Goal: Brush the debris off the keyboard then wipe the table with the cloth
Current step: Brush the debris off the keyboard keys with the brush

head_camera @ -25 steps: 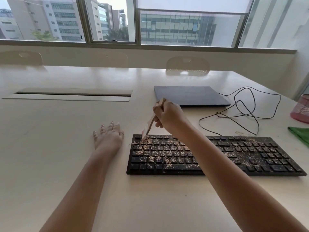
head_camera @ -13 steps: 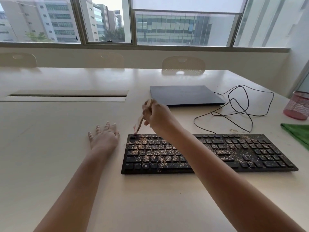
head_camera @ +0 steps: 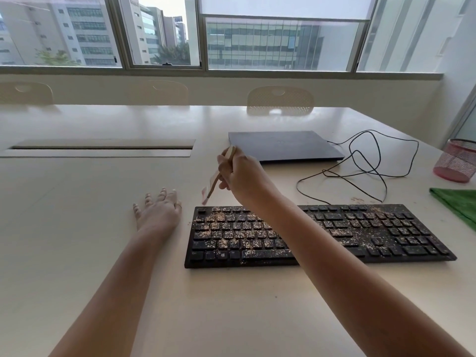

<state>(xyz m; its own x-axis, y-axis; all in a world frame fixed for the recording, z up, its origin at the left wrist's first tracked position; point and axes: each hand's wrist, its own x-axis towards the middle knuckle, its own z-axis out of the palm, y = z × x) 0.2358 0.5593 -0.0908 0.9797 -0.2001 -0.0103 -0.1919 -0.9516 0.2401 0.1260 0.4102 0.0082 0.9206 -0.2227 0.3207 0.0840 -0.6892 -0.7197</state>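
Right hand [head_camera: 244,176] — grip closed around the brush [head_camera: 216,180], bristles just above the far-left corner of the debris-covered keyboard [head_camera: 322,235]. Left hand [head_camera: 158,213] flat on the tabletop [head_camera: 77,228] — fingers spread. Green cloth [head_camera: 457,204] at right edge.

Wide cream-white table [head_camera: 77,228] with glossy top, reflecting daylight. Long recessed cable slot [head_camera: 100,148] with flap lid at 10 o'clock. Three cream perforated-back chairs along far edge: 11 [head_camera: 25,92], 12 [head_camera: 170,91], 1 o'clock [head_camera: 280,100]. Behind them a low pale wall [head_camera: 219,83] under a grey-framed window band [head_camera: 164,32]; office blocks and trees outside, overcast light.
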